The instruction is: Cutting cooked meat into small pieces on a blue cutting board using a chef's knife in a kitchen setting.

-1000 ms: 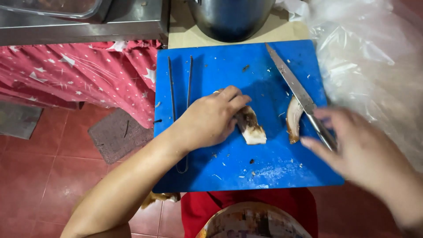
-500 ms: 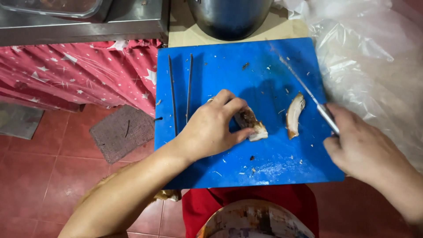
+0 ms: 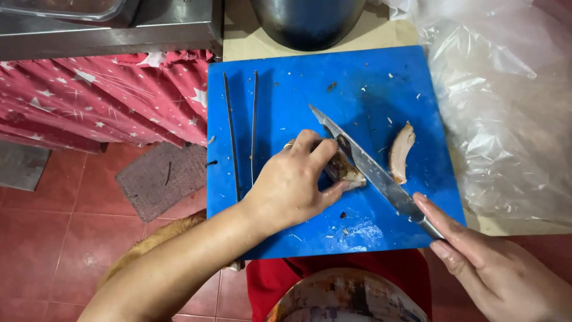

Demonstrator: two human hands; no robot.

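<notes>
On a blue cutting board [image 3: 286, 101], my left hand [image 3: 295, 182] pinches a brown-and-white chunk of cooked meat [image 3: 344, 169] near the board's middle. My right hand [image 3: 485, 265], at the lower right, grips the handle of a long knife [image 3: 366, 164]. Its blade runs diagonally up-left and rests against the right side of the chunk. A cut slice of meat [image 3: 400, 152] lies on the board just right of the blade.
Long metal tongs [image 3: 241, 128] lie on the board's left part. A dark metal pot [image 3: 307, 21] stands behind the board, a crumpled clear plastic bag [image 3: 506, 113] to the right. A red starred cloth [image 3: 89, 98] hangs at left over a red tiled floor [image 3: 42, 250].
My right hand swung the knife from the board's right side left to the held chunk. My left hand stayed on the chunk; the cut slice stayed on the board.
</notes>
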